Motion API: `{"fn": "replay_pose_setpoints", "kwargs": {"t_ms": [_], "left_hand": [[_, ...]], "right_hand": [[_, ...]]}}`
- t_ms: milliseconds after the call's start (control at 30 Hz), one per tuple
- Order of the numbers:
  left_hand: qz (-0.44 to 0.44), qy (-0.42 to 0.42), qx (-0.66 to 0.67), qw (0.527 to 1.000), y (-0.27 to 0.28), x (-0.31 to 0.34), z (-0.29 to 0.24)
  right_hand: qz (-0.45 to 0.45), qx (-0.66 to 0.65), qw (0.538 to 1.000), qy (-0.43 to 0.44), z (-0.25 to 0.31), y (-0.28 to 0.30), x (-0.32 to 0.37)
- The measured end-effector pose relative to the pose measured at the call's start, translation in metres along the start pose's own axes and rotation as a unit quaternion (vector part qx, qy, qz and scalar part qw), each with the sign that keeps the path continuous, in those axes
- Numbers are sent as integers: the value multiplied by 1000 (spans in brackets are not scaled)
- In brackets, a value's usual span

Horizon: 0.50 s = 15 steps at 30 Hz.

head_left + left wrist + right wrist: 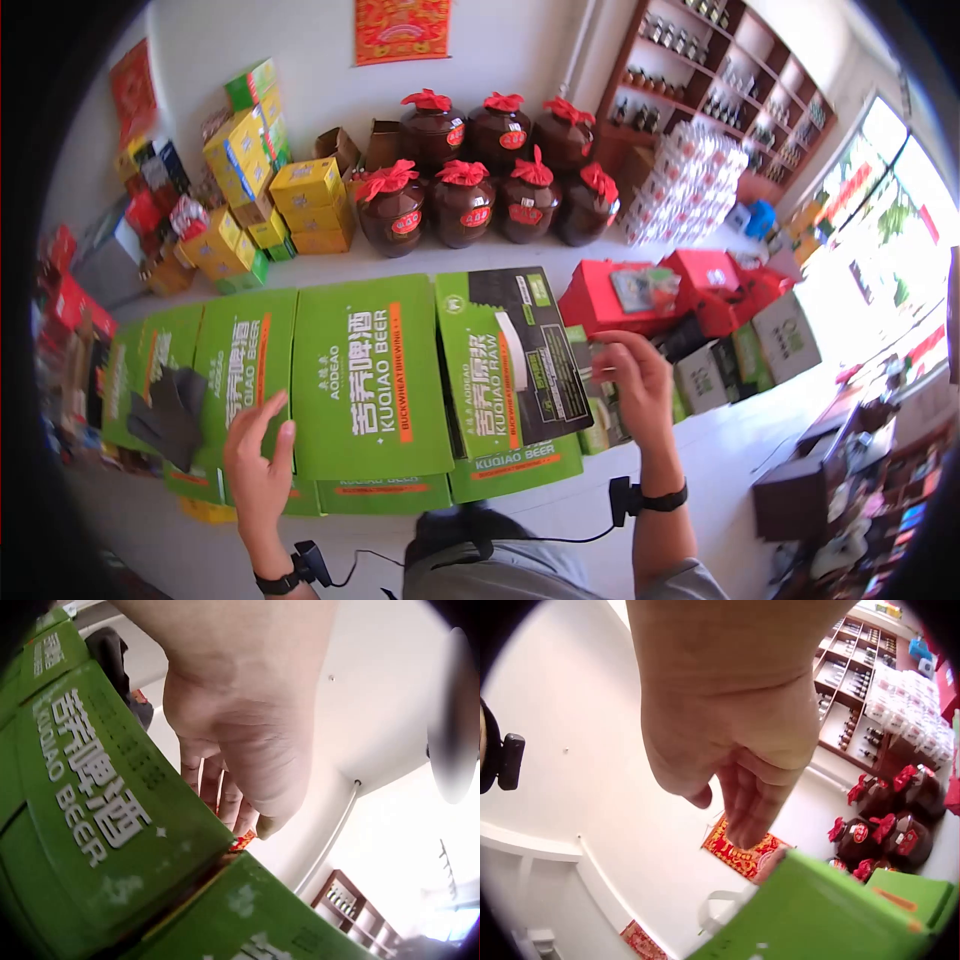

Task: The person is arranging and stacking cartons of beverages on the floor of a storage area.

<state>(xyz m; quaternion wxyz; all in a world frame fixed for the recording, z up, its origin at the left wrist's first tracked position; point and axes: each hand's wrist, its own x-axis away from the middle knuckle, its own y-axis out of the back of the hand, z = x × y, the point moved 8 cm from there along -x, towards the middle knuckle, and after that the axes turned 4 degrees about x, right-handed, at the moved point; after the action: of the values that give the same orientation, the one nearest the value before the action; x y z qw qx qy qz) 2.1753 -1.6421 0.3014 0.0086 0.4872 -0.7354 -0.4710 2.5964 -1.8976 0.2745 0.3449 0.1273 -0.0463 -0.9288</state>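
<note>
Green beer cartons (370, 385) stand side by side in a row in front of me. The rightmost carton (480, 370) has a black side panel and a curved white strip (513, 350) on its top. My left hand (258, 465) is over the near side of the row, fingers loosely extended, its fingertips by the seam between two cartons in the left wrist view. Beyond the black panel, my right hand (640, 385) is raised with fingers slightly bent and nothing seen in them. In the right wrist view its fingers (750, 814) hang near the carton's edge.
A dark grey cloth (172, 415) lies on the left cartons. Behind stand brown jars (465, 205) with red cloth tops and stacked yellow boxes (312, 205). Red boxes (620, 300) and more cartons (785, 335) are at the right. A bottle shelf (715, 80) lines the wall.
</note>
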Motion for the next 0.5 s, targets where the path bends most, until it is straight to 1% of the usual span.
{"fn": "replay_pose_setpoints", "kwargs": {"t_ms": [67, 100, 133, 167, 267, 367, 467, 500], "left_hand": [[11, -13, 52, 998, -3, -5, -12], [14, -24, 77, 997, -3, -4, -16], [14, -34, 93, 995, -5, -2, -16], [15, -46, 109, 993, -6, -1, -16], [-3, -63, 129, 990, -9, 3, -8], [-17, -61, 127, 990, -12, 9, 0], [-18, -51, 111, 992, -13, 8, -1], [-18, -51, 98, 994, -14, 6, -4]], "right_hand": [[71, 35, 995, -54, 7, -44, -15], [95, 70, 991, -67, 1, -59, -23], [116, 104, 985, -78, -7, -70, -29], [119, 130, 981, -86, -6, -76, -34], [161, 59, 971, -168, -16, -95, -38], [187, 54, 952, -237, -9, -114, -35], [218, 24, 939, -266, -18, -122, -40], [245, 37, 937, -247, -17, -126, -40]]}}
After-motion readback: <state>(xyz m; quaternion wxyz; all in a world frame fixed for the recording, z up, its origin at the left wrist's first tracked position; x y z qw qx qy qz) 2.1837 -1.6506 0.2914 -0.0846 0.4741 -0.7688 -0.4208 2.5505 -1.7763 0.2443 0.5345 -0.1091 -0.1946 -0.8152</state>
